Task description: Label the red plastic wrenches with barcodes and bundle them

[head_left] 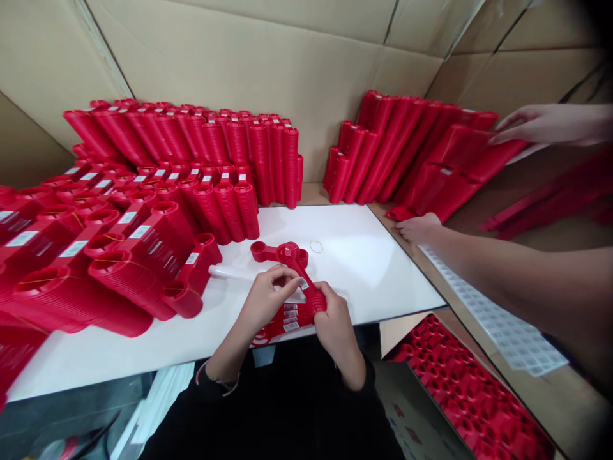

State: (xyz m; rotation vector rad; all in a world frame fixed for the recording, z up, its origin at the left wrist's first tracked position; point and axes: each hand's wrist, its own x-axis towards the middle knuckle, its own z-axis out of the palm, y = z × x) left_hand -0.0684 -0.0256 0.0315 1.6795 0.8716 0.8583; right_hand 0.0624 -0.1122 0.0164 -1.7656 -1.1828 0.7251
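Over the white board point(373, 262), my right hand point(335, 322) is wrapped round one ringed end of a red plastic part point(309, 281), which slants up and away to the left. My left hand point(271, 294) has its thumb and fingers pinched at a small white label point(304, 283) on that part's bar. Just beyond lies another red part point(263, 252), partly covered by the first. Several labelled red parts point(290, 316) lie below my hands at the board's front edge. A rubber band point(316, 246) rests behind them.
Stacks of labelled red parts point(143, 249) fill the left; more stand at the back right point(383, 147). Another person's hands point(421, 229) hold stacks there. Label sheets point(488, 313) lie at right, above a box of red parts point(469, 390).
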